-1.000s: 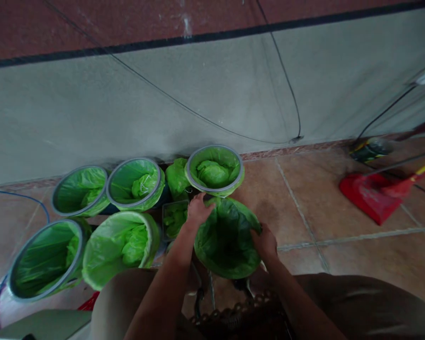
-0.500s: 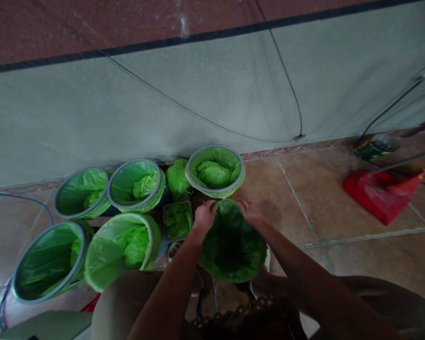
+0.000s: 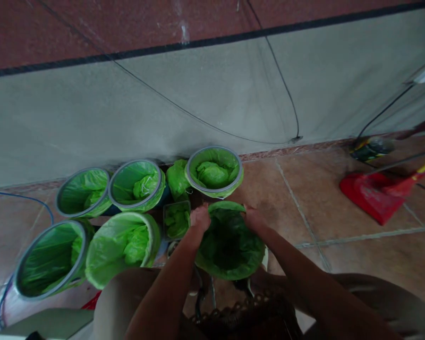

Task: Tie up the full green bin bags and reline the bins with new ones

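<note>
A round bin lined with a green plastic bag (image 3: 228, 243) stands on the floor just in front of me. My left hand (image 3: 200, 218) grips the bag's rim at the far left of the bin's mouth. My right hand (image 3: 254, 219) grips the rim at the far right. Both hands have their fingers curled over the green plastic. The bag's edge is folded over the bin's rim all around.
Several more green-lined bins (image 3: 214, 170) stand to the left along the grey wall (image 3: 198, 94), with a small square container (image 3: 177, 219) between them. A red dustpan (image 3: 370, 198) and a broom handle lie at the right on the tiled floor (image 3: 304, 189). Cables hang on the wall.
My right hand has moved from the near right side of the bag's rim to the far right side. The bag's mouth now lies spread wider over the bin.
</note>
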`<state>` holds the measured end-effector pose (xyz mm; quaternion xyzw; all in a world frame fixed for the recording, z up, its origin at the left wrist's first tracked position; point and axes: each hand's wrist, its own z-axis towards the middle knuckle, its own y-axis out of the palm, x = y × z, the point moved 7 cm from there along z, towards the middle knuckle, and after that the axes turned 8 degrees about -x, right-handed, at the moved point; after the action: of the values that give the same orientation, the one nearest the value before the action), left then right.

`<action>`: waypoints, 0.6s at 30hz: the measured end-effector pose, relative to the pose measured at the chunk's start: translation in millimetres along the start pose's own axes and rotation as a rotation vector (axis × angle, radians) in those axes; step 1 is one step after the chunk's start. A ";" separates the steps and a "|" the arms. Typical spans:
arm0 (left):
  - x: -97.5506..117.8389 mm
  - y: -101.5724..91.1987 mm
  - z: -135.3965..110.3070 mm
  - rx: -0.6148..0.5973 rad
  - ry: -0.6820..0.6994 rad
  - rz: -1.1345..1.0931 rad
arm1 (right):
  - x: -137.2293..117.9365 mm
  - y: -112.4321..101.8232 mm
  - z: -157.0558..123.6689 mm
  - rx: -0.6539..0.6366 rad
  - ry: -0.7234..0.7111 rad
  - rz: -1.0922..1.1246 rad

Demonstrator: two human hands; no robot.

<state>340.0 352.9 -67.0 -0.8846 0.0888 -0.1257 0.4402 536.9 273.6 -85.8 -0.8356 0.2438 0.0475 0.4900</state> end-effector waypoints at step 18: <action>-31.0 -1.1 -50.6 0.193 -0.177 -0.411 | -35.9 -19.5 27.7 0.051 -0.079 -0.014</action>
<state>295.4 323.6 -41.2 -0.8455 -0.1445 -0.1425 0.4939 518.7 317.7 -73.1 -0.8219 0.2195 0.0707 0.5209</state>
